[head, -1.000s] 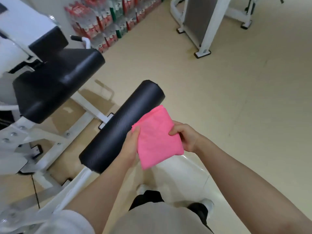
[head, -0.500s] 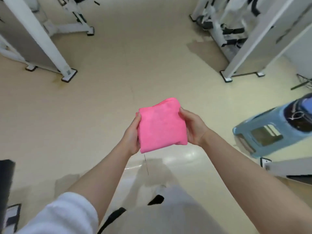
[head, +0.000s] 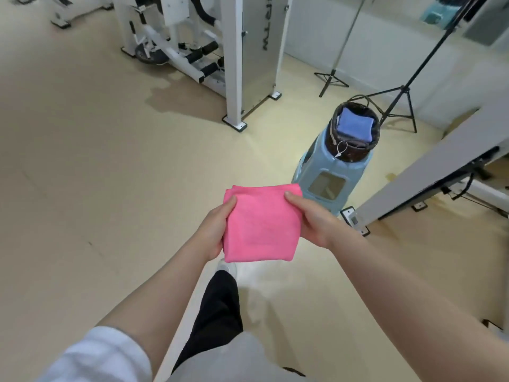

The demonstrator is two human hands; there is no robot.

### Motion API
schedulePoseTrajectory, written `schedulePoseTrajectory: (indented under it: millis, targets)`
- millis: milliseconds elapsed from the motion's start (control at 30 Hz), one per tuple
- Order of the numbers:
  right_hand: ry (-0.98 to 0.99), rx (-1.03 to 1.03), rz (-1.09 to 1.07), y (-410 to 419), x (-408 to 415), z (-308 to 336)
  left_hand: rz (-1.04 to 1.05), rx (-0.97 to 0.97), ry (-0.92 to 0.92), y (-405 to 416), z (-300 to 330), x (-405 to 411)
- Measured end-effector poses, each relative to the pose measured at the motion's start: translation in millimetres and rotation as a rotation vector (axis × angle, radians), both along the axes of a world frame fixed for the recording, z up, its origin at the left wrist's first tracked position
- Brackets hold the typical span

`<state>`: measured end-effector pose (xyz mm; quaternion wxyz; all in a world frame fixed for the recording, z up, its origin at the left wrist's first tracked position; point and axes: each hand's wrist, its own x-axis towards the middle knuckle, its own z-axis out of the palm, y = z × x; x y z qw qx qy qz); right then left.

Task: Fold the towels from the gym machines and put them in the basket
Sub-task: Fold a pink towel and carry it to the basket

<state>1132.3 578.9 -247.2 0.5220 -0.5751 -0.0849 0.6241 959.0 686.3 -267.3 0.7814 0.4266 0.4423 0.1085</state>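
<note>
You hold the folded pink towel [head: 260, 227] in front of you above the floor [head: 96, 175], one hand at each side; your left hand [head: 213, 232] grips its left edge, thumb on top, and your right hand [head: 311, 219] grips its right edge the same way; the other fingers are hidden beneath it. Ahead to the right, well apart, the dark basket [head: 355, 154] stands on a light blue stool [head: 327, 172] and holds a folded blue towel [head: 355, 125].

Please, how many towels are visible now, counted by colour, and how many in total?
Pink folded cloth towel, held between left hand and right hand: 1
Blue folded cloth towel, inside the dark round basket: 1
Total: 2
</note>
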Motion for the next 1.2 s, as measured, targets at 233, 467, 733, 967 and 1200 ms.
schedulePoseTrajectory:
  millis: [233, 467, 733, 967, 1200]
  targets:
    - [-0.027, -0.045, -0.240, 95.5, 87.3, 21.0, -0.199, 0.028, 0.118, 125.2, 23.5, 128.2]
    - [0.008, -0.020, -0.528, 143.6, 190.2, 33.9, -0.511, 0.022, 0.084, 183.2, 33.5, 250.7]
    - [0.106, 0.081, -0.897, 147.5, 340.3, -10.2, -0.684, 0.159, 0.014, 214.4, 2.9, 406.2]
    - [-0.098, -0.145, -0.599, 124.9, 470.8, -41.0, -0.800, 0.323, 0.082, 229.8, -14.1, 558.3]
    - [-0.083, -0.399, -0.227, 101.1, 547.3, -89.1, -1.197, 0.448, 0.096, 239.2, -71.9, 665.6]
